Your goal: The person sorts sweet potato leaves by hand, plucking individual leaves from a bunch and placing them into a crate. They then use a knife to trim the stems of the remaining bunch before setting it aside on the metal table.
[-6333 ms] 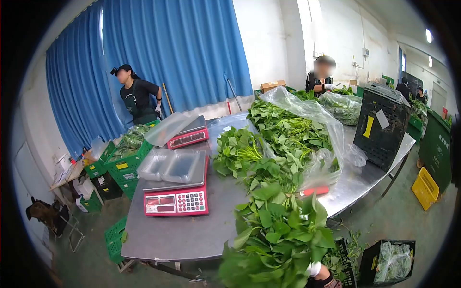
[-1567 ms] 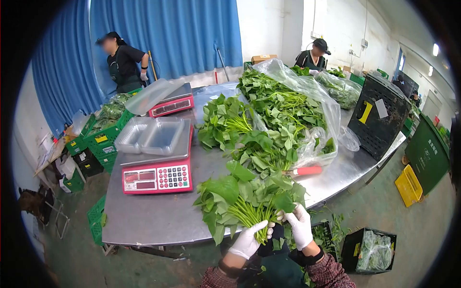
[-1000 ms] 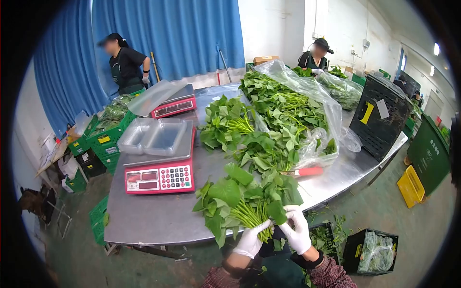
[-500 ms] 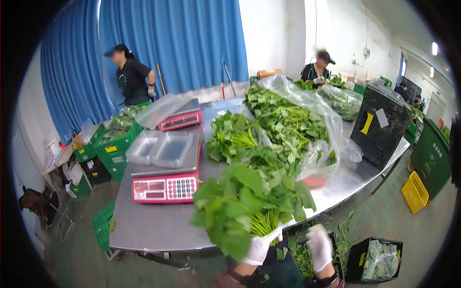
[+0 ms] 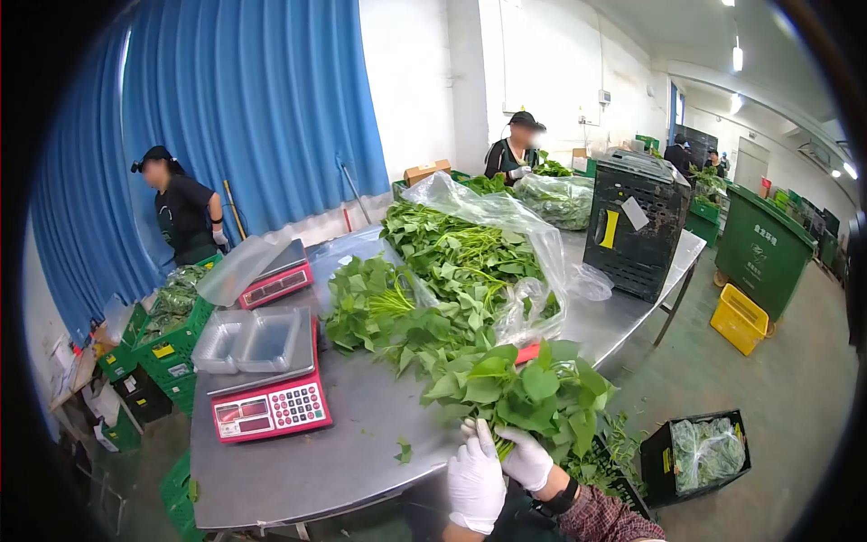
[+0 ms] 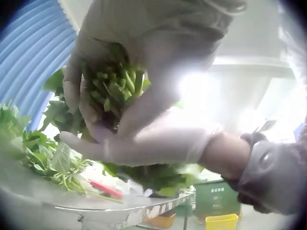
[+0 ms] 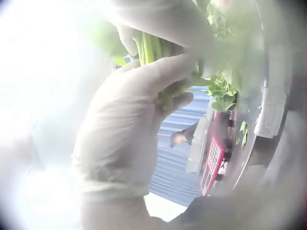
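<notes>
Both hands wear white gloves and grip a bunch of leafy greens (image 5: 533, 388) at its stems, over the table's near edge. My left hand (image 5: 477, 483) curls its fingers round the stem end. Close against it, my right hand (image 5: 528, 461) holds the stems just below the leaves. In the left wrist view the cut stems (image 6: 117, 91) show between the curled fingers; the right wrist view shows green stems (image 7: 151, 48) between the two gloves. The leaves spread to the right, in front of a red-handled tool (image 5: 526, 353) that is partly hidden.
A large heap of greens (image 5: 461, 262) lies in clear plastic on the metal table (image 5: 298, 479). A red scale (image 5: 271, 406) at left bears clear plastic trays (image 5: 248, 341). A black crate (image 5: 637, 226) stands at the right; a box of bagged greens (image 5: 704, 456) is on the floor.
Half a second ago the right hand was apart from the bunch; now it holds the stems beside the left hand. The bunch has swung to the right, and the head view has turned right.
</notes>
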A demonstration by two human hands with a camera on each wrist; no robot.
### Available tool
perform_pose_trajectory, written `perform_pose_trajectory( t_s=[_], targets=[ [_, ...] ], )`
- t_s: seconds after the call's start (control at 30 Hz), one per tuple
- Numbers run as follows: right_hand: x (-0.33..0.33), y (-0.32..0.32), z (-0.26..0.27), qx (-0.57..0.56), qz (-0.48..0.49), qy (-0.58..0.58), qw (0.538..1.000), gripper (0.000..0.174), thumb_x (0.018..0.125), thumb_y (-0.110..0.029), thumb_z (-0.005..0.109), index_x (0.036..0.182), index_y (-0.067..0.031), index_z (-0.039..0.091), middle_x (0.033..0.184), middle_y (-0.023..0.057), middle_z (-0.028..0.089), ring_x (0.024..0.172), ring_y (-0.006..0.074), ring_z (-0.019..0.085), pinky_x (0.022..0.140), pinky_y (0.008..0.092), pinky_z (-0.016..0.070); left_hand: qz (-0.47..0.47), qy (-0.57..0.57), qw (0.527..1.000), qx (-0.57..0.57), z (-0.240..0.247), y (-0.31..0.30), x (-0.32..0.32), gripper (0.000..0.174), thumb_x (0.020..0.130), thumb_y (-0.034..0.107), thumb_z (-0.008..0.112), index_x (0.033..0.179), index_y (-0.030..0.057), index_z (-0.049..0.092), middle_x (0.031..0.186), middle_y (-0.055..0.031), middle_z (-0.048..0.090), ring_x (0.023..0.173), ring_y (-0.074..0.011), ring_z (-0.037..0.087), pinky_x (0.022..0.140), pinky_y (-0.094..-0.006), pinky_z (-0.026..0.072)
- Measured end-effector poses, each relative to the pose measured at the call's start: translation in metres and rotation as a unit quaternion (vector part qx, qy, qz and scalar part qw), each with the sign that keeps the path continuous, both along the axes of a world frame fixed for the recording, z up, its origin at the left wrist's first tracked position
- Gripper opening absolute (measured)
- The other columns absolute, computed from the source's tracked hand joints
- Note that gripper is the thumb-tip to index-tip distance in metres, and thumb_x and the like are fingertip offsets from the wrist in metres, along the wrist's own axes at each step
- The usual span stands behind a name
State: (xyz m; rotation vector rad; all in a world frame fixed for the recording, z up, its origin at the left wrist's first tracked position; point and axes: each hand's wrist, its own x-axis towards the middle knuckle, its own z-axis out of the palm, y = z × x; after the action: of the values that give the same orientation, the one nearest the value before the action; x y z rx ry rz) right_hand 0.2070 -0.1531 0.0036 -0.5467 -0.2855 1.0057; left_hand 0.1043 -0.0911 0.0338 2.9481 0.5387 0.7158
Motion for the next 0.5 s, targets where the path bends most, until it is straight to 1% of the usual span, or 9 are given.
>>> perform_pose_trajectory(
  t_s=[0.07, 0.1, 0.13, 0.2, 0.23, 0.27, 0.33, 0.47, 0.5],
  targets=[
    [0.010, 0.000, -0.006, -0.001, 0.039, 0.042, 0.998, 0.045, 0.087, -0.012, 0.050, 0.126, 0.0085, 0.041, 0.126, 0.0203, 0.051, 0.120, 0.0292, 0.046, 0.106, 0.0394, 0.0313, -0.048, -0.031, 0.996, -0.071, 0.006, 0.000, -0.005, 0.077, 0.070, 0.018, 0.064, 0.132, -0.0105, 0.029, 0.095, -0.0156, 0.051, 0.081, -0.0293, 0.052, 0.071, -0.0383, 0.0419],
    [0.015, -0.002, -0.005, -0.011, 0.034, 0.032, 0.999, 0.042, 0.086, -0.011, 0.050, 0.123, 0.0089, 0.043, 0.124, 0.0215, 0.052, 0.120, 0.0305, 0.046, 0.107, 0.0402, 0.0308, -0.061, -0.044, 0.990, -0.118, 0.011, 0.001, -0.008, 0.067, 0.069, 0.020, 0.067, 0.126, -0.0053, 0.041, 0.101, -0.0151, 0.054, 0.090, -0.0300, 0.053, 0.077, -0.0382, 0.0432],
    [0.021, -0.003, -0.002, -0.011, 0.035, 0.055, 0.998, 0.035, 0.086, -0.006, 0.052, 0.118, 0.0068, 0.047, 0.118, 0.0196, 0.056, 0.112, 0.0287, 0.053, 0.100, 0.0391, 0.0386, -0.058, -0.048, 0.990, -0.120, 0.013, 0.001, -0.014, 0.067, 0.069, 0.020, 0.067, 0.126, -0.0053, 0.041, 0.101, -0.0151, 0.054, 0.090, -0.0300, 0.053, 0.077, -0.0382, 0.0432],
    [0.039, -0.008, 0.005, -0.038, 0.019, -0.031, 0.999, 0.035, 0.086, -0.007, 0.053, 0.118, 0.0042, 0.048, 0.114, 0.0170, 0.058, 0.106, 0.0270, 0.056, 0.097, 0.0390, 0.0416, -0.128, -0.044, 0.969, -0.208, 0.010, 0.006, -0.031, 0.079, 0.079, 0.032, 0.063, 0.139, -0.0026, 0.025, 0.136, -0.0254, 0.037, 0.124, -0.0390, 0.038, 0.103, -0.0434, 0.0307],
    [0.050, -0.015, 0.012, -0.056, -0.014, -0.087, 0.995, 0.033, 0.086, -0.008, 0.053, 0.117, 0.0025, 0.049, 0.111, 0.0150, 0.059, 0.102, 0.0260, 0.057, 0.094, 0.0385, 0.0433, -0.149, -0.061, 0.967, -0.199, 0.006, 0.015, -0.038, 0.079, 0.078, 0.031, 0.065, 0.138, -0.0028, 0.026, 0.137, -0.0249, 0.035, 0.122, -0.0380, 0.039, 0.101, -0.0433, 0.0328],
    [0.065, -0.024, 0.019, -0.072, -0.048, -0.141, 0.986, 0.032, 0.086, -0.009, 0.054, 0.116, 0.0009, 0.050, 0.108, 0.0131, 0.060, 0.099, 0.0251, 0.058, 0.091, 0.0380, 0.0450, -0.146, -0.091, 0.967, -0.190, 0.005, 0.023, -0.047, 0.075, 0.077, 0.031, 0.065, 0.135, -0.0034, 0.033, 0.132, -0.0235, 0.042, 0.117, -0.0376, 0.044, 0.098, -0.0436, 0.0358],
    [0.109, -0.037, 0.025, -0.161, -0.132, -0.386, 0.899, 0.024, 0.086, -0.010, 0.052, 0.107, 0.0015, 0.053, 0.105, 0.0158, 0.058, 0.096, 0.0280, 0.058, 0.087, 0.0400, 0.0474, -0.114, -0.119, 0.965, -0.205, -0.015, 0.048, -0.065, 0.064, 0.076, 0.028, 0.067, 0.128, -0.0026, 0.044, 0.124, -0.0224, 0.050, 0.110, -0.0375, 0.049, 0.093, -0.0439, 0.0390],
    [0.199, -0.021, 0.105, -0.300, -0.281, -0.553, 0.725, 0.029, 0.085, -0.013, 0.054, 0.111, -0.0008, 0.051, 0.110, 0.0160, 0.056, 0.101, 0.0289, 0.055, 0.089, 0.0424, 0.0451, -0.020, -0.201, 0.942, -0.269, -0.053, 0.094, -0.095, 0.041, 0.076, 0.015, 0.067, 0.113, 0.0010, 0.057, 0.107, -0.0181, 0.059, 0.099, -0.0372, 0.054, 0.086, -0.0419, 0.0434],
    [0.224, -0.008, 0.127, -0.326, -0.312, -0.586, 0.673, 0.031, 0.085, -0.014, 0.055, 0.112, -0.0014, 0.051, 0.111, 0.0161, 0.055, 0.102, 0.0291, 0.054, 0.089, 0.0429, 0.0446, -0.019, -0.203, 0.942, -0.267, -0.060, 0.104, -0.100, 0.041, 0.076, 0.015, 0.067, 0.113, 0.0010, 0.057, 0.107, -0.0181, 0.059, 0.099, -0.0372, 0.054, 0.086, -0.0419, 0.0434]
  ],
)
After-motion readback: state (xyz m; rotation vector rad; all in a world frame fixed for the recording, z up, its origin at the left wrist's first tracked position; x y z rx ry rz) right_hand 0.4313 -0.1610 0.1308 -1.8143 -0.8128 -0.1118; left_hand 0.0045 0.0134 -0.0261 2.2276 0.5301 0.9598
